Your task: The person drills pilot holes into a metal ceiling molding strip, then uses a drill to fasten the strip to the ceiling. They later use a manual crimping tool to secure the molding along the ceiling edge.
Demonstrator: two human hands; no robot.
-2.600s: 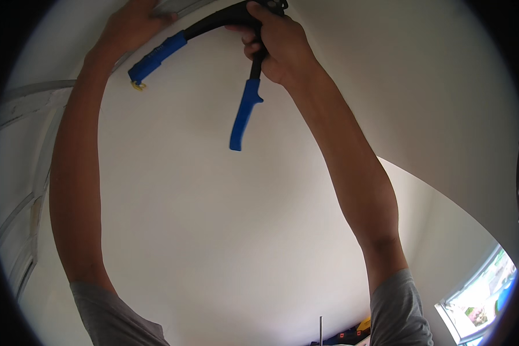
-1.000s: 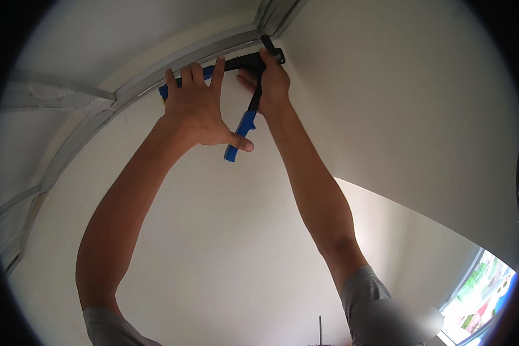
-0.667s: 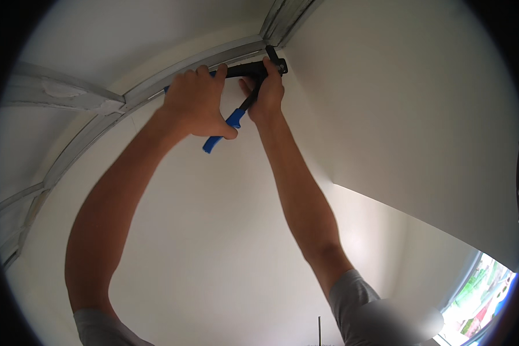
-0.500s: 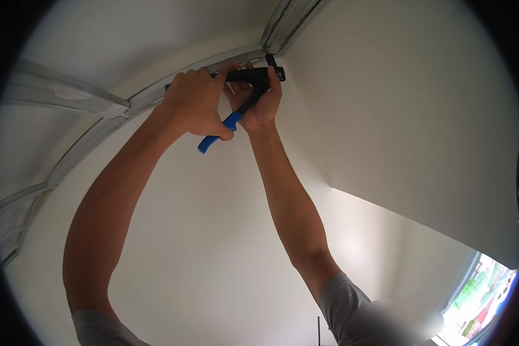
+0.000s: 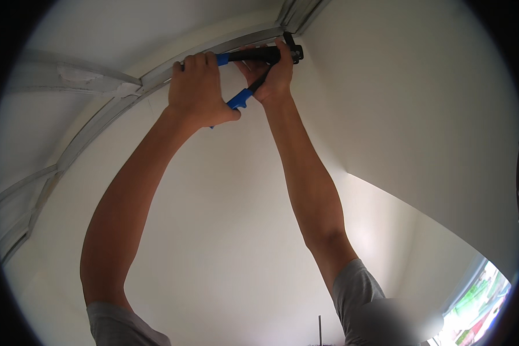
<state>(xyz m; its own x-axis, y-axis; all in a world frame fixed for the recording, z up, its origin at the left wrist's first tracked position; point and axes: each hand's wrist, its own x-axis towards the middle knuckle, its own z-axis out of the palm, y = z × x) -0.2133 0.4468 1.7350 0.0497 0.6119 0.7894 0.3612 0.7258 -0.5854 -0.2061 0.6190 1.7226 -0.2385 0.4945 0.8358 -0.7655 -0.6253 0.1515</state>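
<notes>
Both my arms reach up to a hand riveter (image 5: pixel 265 55), with a black body and blue grips, at the upper corner of a metal frame. My left hand (image 5: pixel 196 86) is wrapped over its handles, fingers on the upper one and thumb across the lower blue grip (image 5: pixel 239 99). The two handles stand apart in a V. Around the black head end is my right hand (image 5: pixel 278 82), cupping it from below. The riveter's short nose (image 5: pixel 289 39) points up against the frame near the corner. Its tip and any rivet there cannot be made out.
A grey metal rail (image 5: pixel 158 76) runs along the top of the pale wall (image 5: pixel 230 213), with a crossbar (image 5: pixel 98 81) joining at left. A large pale panel (image 5: pixel 409 109) slopes down on the right. At lower right is a bright colourful opening (image 5: pixel 478 300).
My hands, the riveter and the frame all sit higher and further right in the picture. My left hand covers more of the lower handle's end. Both hands keep their hold.
</notes>
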